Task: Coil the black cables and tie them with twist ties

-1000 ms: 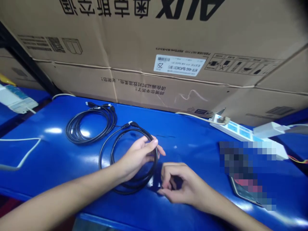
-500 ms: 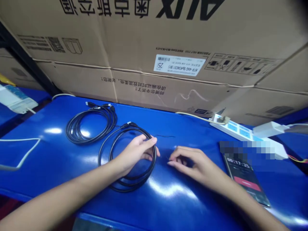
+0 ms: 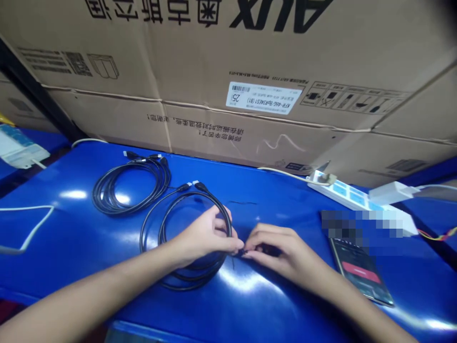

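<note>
My left hand (image 3: 210,231) is closed around the right side of a coiled black cable (image 3: 209,274) on the blue table, its fingers passing inside the loop. Thumb and forefinger reach out past the coil. The cable's two plug ends (image 3: 193,186) lie together at the top of the loop. My right hand (image 3: 278,245) pinches a thin black tie (image 3: 244,253) right beside my left fingertips; a short dark end hangs below. Most of the tie is hidden by the fingers. Behind and to the left, a second coiled black cable (image 3: 98,193) rests on the table.
Another thin black strip (image 3: 243,203) lies behind my hands. On the right are a phone (image 3: 360,271) and a white power strip (image 3: 342,190) with plugs in it. A large cardboard box (image 3: 200,62) stands along the back. A white cord (image 3: 39,226) lies at left.
My left thumb has moved down and right, and my right hand has come in to meet it at the coil's right edge. The fingertips of both hands now nearly touch.
</note>
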Demonstrator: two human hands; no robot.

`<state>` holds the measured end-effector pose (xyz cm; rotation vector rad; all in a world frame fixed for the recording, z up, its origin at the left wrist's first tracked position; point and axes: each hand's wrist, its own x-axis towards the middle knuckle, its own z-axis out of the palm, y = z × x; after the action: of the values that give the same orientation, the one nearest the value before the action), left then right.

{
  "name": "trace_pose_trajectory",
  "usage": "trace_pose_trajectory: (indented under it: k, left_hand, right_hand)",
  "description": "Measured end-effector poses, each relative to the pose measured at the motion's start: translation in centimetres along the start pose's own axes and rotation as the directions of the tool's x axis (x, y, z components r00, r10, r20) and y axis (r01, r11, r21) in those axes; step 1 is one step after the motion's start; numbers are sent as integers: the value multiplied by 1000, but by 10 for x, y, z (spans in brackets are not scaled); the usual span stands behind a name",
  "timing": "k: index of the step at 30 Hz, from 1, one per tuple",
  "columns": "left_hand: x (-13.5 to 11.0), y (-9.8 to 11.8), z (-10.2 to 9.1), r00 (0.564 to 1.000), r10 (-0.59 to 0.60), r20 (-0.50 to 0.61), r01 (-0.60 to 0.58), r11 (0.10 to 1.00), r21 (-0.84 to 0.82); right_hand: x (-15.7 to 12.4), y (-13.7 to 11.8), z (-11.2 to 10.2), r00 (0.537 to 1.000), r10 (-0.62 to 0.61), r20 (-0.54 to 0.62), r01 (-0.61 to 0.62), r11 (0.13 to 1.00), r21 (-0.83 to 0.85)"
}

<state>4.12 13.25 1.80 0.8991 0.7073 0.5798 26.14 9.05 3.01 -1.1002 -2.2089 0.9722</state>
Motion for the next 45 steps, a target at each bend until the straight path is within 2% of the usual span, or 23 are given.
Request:
trace_pose_trajectory:
  k: [11, 15, 18, 23, 27, 32, 37, 40, 45]
  left_hand:
    - [-4, 6, 1, 994, -90, 66, 95, 993, -74]
    - [-5, 7, 2, 992, -102, 69, 107, 992, -73]
    - [-5, 7, 1, 991, -110, 78, 115, 991, -63]
    - [-5, 5, 0, 994, -94, 59, 97, 994, -59]
    - [-4, 3, 1, 996, -80, 39, 83, 994, -65]
    - [-3, 4, 2, 995, -92, 27, 94, 992, -83]
    - [-2, 3, 2, 994, -110, 16, 112, 987, -114]
    - [-1, 2, 0, 995, -98, 11, 99, 987, -125]
    - [1, 4, -4, 991, -123, 58, 130, 981, -142]
  right_hand:
    - [4, -7, -6, 999, 43, 14, -44, 995, 94]
    - [3, -5, -6, 999, 45, 15, -46, 996, 80]
    - [1, -3, -7, 1000, 1, 16, -2, 999, 43]
    - [0, 2, -6, 988, -151, -20, 147, 980, -137]
    - [-1, 5, -5, 962, -268, -49, 234, 905, -355]
    - [-2, 2, -6, 939, -340, -49, 249, 773, -584]
    - [-2, 0, -7, 909, -404, -99, 237, 700, -674]
    - [0, 4, -8, 912, -381, -151, 203, 740, -642]
    - [5, 14, -9, 924, -329, -195, 215, 869, -446]
